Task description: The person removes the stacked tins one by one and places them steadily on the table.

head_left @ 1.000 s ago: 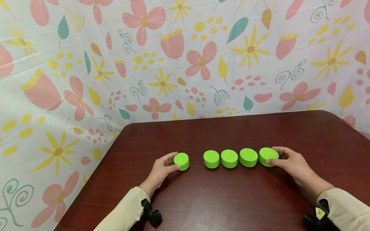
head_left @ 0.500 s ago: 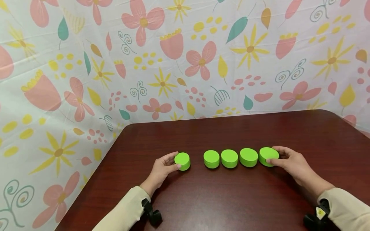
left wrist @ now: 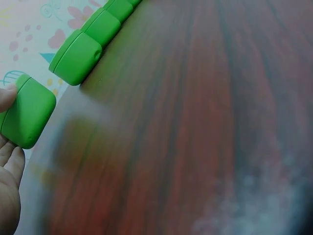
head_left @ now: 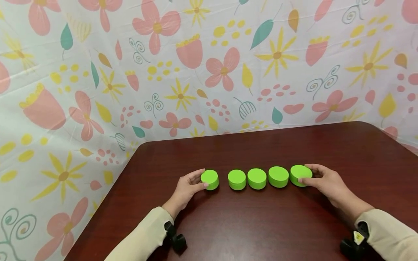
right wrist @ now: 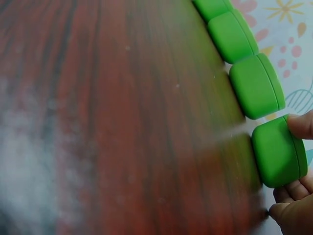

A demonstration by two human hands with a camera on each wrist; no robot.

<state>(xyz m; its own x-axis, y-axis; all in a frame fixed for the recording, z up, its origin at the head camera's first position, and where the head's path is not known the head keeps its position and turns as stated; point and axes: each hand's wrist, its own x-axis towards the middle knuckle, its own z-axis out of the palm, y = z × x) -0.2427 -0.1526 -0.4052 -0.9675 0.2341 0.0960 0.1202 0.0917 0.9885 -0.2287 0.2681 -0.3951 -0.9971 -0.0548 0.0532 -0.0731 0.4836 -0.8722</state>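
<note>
Several round green lidded cases stand on the dark table in a row across the head view. My left hand (head_left: 187, 189) grips the leftmost case (head_left: 209, 179) between thumb and fingers, a small gap apart from the others. Right of that gap come three untouched cases, the first (head_left: 236, 179), the middle one (head_left: 257, 178) and the third (head_left: 278, 177), close side by side. At the row's right end, my right hand (head_left: 328, 183) holds the last case (head_left: 300, 175) by its side. A lid seam shows on the left-held case (left wrist: 30, 111) and the right-held case (right wrist: 279, 152) in the wrist views.
The glossy reddish-brown table (head_left: 261, 224) spreads in front of the row and behind it. A white cloth with printed flowers (head_left: 209, 72) hangs along the table's back and left sides. Each wrist carries a black strapped camera, the left one (head_left: 177, 241) hanging low over the table.
My left hand has moved to the right with its case, so the gap to the row is narrower. The right hand stays on its case. The head view has shifted slightly.
</note>
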